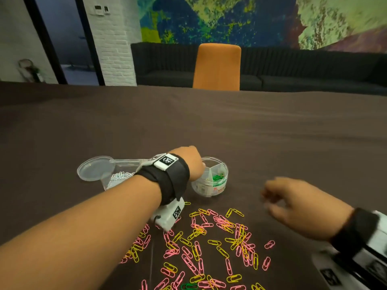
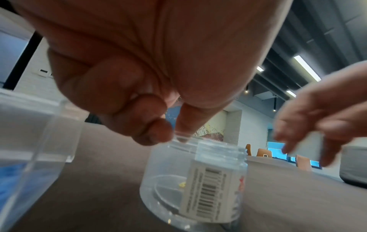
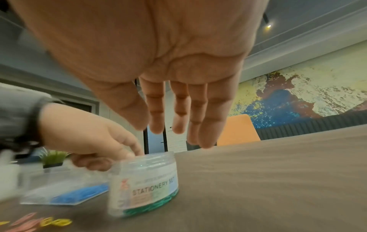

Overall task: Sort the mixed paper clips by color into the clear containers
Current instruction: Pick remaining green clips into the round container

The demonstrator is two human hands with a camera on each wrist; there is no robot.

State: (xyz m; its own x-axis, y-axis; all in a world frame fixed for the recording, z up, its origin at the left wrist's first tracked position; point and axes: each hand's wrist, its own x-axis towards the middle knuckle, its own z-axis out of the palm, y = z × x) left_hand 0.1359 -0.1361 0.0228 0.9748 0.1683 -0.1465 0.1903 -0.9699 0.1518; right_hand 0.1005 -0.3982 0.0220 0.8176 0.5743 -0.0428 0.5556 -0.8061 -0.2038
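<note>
A round clear container point(image 1: 217, 186) with inner dividers stands on the brown table; green clips point(image 1: 218, 176) lie in one compartment and a yellow clip point(image 2: 182, 184) in another. My left hand point(image 1: 199, 164) is at its near-left rim; in the left wrist view the hand point(image 2: 172, 133) pinches the rim between thumb and index finger, other fingers curled. My right hand point(image 1: 270, 199) hovers to the container's right, blurred. In the right wrist view this hand point(image 3: 168, 133) has straight fingers and holds nothing. Mixed pink and yellow clips point(image 1: 209, 243) are scattered in front.
Left of the container, a clear rectangular box point(image 1: 118, 177) holds pale clips, with a round clear lid point(image 1: 95, 168) beside it. Blue clips point(image 3: 79, 194) lie in that box. A single green clip point(image 1: 189, 286) lies at the near edge. An orange chair point(image 1: 216, 68) stands across the table.
</note>
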